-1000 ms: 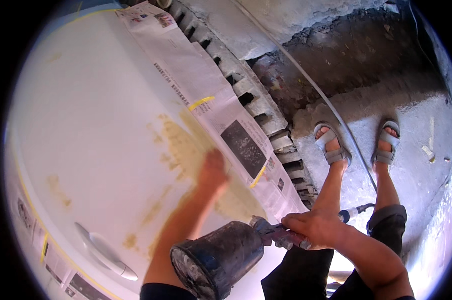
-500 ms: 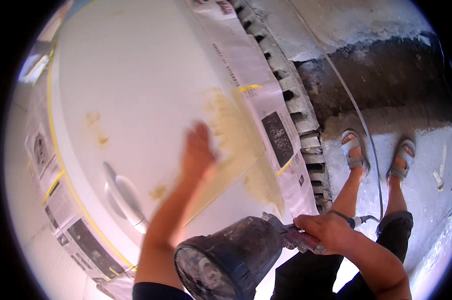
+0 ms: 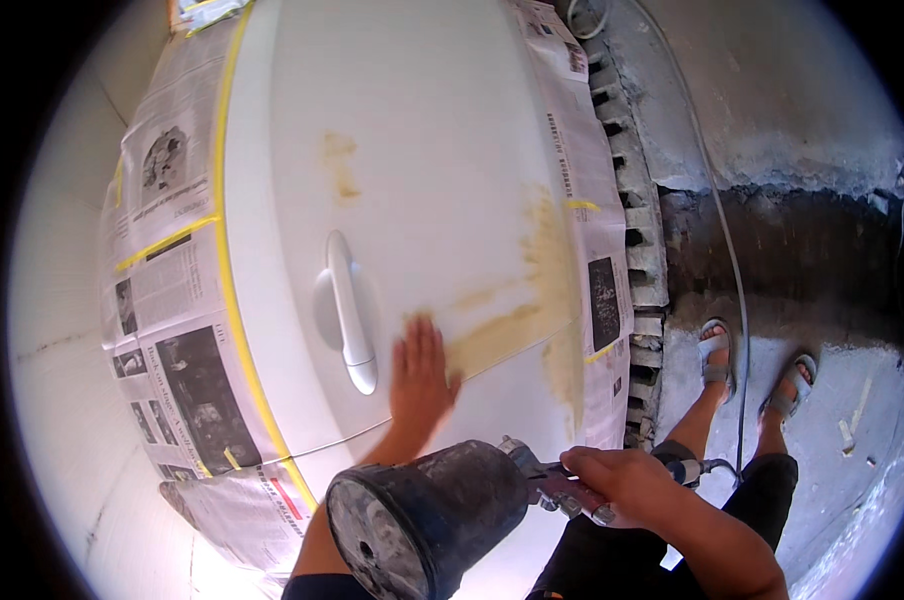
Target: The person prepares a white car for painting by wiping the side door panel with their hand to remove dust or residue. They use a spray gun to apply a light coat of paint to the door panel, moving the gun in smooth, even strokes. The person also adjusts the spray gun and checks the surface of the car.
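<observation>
My left hand [image 3: 419,372] lies flat with fingers stretched out on a white car door [image 3: 422,130], beside its white door handle [image 3: 347,310]. Tan patches of filler [image 3: 550,260] spread over the door's lower part, and a smaller tan patch [image 3: 340,165] shows above the handle. In my right hand [image 3: 627,485] is the handle of a spray gun [image 3: 427,510] with a large, paint-stained dark cup. The gun is held in front of me, its cup pointing to the lower left and partly covering my left forearm.
Newspaper masking [image 3: 197,370] edged with yellow tape borders the door on the left. More newspaper [image 3: 572,160] runs along its right side, next to a slotted grating [image 3: 627,210]. A grey hose [image 3: 717,220] crosses the concrete floor [image 3: 812,420] by my sandalled feet.
My left hand has slid from the filler area toward the door handle. The view has shifted, so the door sits farther right. The spray gun stays in my right hand.
</observation>
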Motion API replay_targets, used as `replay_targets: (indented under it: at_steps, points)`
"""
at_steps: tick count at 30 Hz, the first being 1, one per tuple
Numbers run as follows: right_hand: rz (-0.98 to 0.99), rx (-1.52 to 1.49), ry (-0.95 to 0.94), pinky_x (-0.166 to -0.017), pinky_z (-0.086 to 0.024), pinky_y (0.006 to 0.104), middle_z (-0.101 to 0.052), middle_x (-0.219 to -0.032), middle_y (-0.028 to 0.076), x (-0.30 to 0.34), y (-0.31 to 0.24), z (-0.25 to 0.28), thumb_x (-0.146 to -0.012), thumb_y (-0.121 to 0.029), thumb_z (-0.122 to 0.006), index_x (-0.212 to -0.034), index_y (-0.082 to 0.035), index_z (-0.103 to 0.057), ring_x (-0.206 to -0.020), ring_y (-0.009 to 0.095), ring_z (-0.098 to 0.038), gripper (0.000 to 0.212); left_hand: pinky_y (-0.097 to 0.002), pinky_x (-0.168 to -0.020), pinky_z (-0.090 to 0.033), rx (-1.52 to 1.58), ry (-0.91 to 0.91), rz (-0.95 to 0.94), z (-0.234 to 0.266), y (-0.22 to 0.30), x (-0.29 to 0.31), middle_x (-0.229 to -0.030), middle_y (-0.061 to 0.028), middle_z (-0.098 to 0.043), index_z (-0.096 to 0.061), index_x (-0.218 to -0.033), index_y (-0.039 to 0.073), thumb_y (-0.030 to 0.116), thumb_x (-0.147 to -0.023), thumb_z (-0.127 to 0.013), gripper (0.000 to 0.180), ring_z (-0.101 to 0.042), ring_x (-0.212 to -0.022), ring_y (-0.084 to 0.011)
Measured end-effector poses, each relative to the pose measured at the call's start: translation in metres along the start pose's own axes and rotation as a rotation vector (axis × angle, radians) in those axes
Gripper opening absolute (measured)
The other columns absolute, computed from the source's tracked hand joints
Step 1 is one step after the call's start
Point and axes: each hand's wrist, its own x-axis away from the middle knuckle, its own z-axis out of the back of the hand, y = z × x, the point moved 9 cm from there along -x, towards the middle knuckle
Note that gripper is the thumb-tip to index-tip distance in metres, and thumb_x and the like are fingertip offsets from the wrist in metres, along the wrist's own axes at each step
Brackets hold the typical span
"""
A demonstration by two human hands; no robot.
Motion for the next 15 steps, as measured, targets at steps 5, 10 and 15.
replay_targets:
  at_steps: [5, 10, 15]
  points:
    - [-0.002, 0.023, -0.07, -0.059, -0.052, 0.0422, -0.063, -0.096, 0.01, -0.012, -0.025, -0.013, -0.085, -0.019, -0.064, -0.112, -0.009, -0.05, -0.074, 0.034, -0.065, 0.032, -0.0466, -0.116, -0.019, 0.105, 0.045, -0.052, 0.021, -0.016, 0.018, -0.152, -0.0185, -0.03, -0.038, -0.141, -0.004, 0.048, -0.079, -0.064, 0.085, -0.022, -0.143, -0.0331]
    - [0.035, 0.029, -0.093, -0.059, -0.052, 0.0431, -0.063, -0.096, 0.01, -0.025, -0.05, -0.026, -0.086, -0.02, -0.063, -0.111, -0.01, -0.049, -0.074, 0.034, -0.065, 0.031, -0.0451, -0.115, -0.021, 0.074, 0.124, 0.089, 0.022, -0.028, 0.006, -0.15, -0.0182, -0.032, -0.041, -0.139, -0.004, 0.048, -0.077, -0.066, 0.085, -0.025, -0.143, -0.0314]
    - [-0.028, 0.105, -0.167, -0.063, -0.054, 0.041, -0.065, -0.103, 0.012, -0.03, -0.051, -0.037, -0.078, -0.013, -0.068, -0.117, -0.007, -0.052, -0.077, 0.034, -0.066, 0.043, -0.0444, -0.116, -0.019, 0.141, 0.1, 0.021, 0.003, -0.016, 0.067, -0.15, -0.0192, -0.034, -0.041, -0.139, -0.004, 0.047, -0.078, -0.065, 0.083, -0.027, -0.142, -0.0337]
